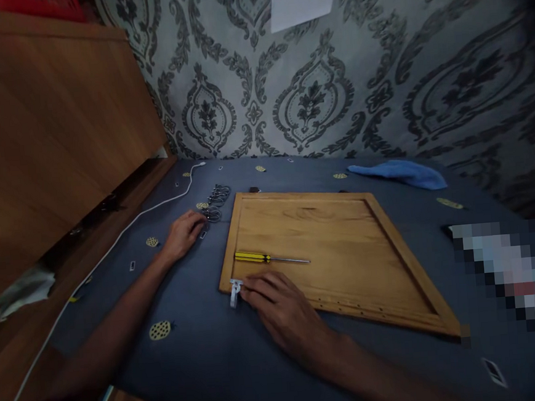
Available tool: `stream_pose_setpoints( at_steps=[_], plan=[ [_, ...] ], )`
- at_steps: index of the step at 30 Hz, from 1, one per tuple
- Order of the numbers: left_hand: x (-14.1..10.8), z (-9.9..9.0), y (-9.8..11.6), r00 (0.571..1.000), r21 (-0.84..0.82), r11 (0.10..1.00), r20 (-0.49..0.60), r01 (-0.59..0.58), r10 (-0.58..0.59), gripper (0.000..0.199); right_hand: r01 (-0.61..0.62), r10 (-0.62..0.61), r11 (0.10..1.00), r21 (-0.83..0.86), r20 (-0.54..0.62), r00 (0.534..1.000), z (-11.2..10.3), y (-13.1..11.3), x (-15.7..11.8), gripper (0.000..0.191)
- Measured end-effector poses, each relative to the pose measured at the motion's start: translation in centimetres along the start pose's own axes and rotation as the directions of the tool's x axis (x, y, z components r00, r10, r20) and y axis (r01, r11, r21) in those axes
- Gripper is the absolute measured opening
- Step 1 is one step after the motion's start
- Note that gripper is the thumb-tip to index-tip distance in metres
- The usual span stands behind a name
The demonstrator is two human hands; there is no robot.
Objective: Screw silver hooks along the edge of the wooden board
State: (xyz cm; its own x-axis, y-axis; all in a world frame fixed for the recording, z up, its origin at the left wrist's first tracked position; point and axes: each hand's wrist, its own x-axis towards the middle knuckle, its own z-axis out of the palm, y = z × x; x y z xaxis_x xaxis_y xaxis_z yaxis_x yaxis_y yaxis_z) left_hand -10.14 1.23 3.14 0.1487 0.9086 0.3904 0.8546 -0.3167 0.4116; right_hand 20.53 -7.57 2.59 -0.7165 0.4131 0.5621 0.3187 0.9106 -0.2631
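Note:
A framed wooden panel (325, 233) lies flat on the dark blue cloth, with several small holes along its near edge. On it rests a yellow and black screwdriver (253, 258), its shaft pointing right. My right hand (280, 310) pinches a silvery metal hinge (234, 292) at the panel's near left corner. My left hand (183, 233) reaches to a group of small dark metal pieces (218, 195) left of the panel. Its fingertips touch the nearest piece (212, 214); whether they grip it is unclear.
A white cable (134, 221) runs along the left beside a wooden cabinet (53, 131). A blue cloth (402, 173) lies behind the panel at the right. A blurred-out object (509, 268) is at the far right. The patterned wall rises behind.

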Motion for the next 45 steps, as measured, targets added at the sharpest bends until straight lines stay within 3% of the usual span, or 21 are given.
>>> stream_pose_setpoints(
  at_steps=[6,13,24,28,31,35,40,45],
  plan=[
    [-0.2,-0.5,0.2,0.995,0.113,0.992,0.081,-0.061,0.052,0.024,-0.009,0.009,1.0,-0.003,0.022,1.0,-0.4,-0.3,0.1,0.026],
    [0.1,-1.8,0.2,0.979,0.136,0.982,0.174,-0.129,0.104,0.027,0.019,-0.019,1.0,-0.018,0.021,1.0,-0.6,-0.3,0.3,0.023],
    [0.2,-2.1,0.0,0.972,0.206,0.973,0.226,-0.109,0.061,0.021,0.015,-0.013,0.999,-0.033,0.036,0.999,-0.5,-0.1,0.2,0.027],
    [0.3,-2.5,0.8,0.973,0.228,0.968,0.225,-0.105,0.052,0.019,0.011,-0.01,0.999,-0.037,0.028,1.0,-0.7,-0.1,0.2,0.028],
    [0.3,-3.6,2.5,0.965,0.174,0.978,0.251,-0.117,0.071,0.022,0.025,-0.025,0.999,-0.032,0.005,1.0,-0.6,-0.1,0.2,0.028],
    [-0.1,-5.1,6.1,0.919,-0.063,0.991,0.373,-0.116,0.131,0.028,0.017,-0.017,1.0,-0.016,-0.01,1.0,-0.4,0.0,0.1,0.028],
    [-0.9,-5.6,9.5,0.744,-0.311,0.948,0.617,-0.069,0.257,0.018,0.002,-0.002,1.0,-0.007,-0.006,1.0,-0.2,0.0,0.1,0.029],
    [-1.4,-5.4,10.5,0.661,-0.366,0.93,0.694,-0.019,0.287,0.016,0.013,-0.013,1.0,-0.019,-0.036,0.999,-0.3,0.0,0.2,0.03]
  ],
)
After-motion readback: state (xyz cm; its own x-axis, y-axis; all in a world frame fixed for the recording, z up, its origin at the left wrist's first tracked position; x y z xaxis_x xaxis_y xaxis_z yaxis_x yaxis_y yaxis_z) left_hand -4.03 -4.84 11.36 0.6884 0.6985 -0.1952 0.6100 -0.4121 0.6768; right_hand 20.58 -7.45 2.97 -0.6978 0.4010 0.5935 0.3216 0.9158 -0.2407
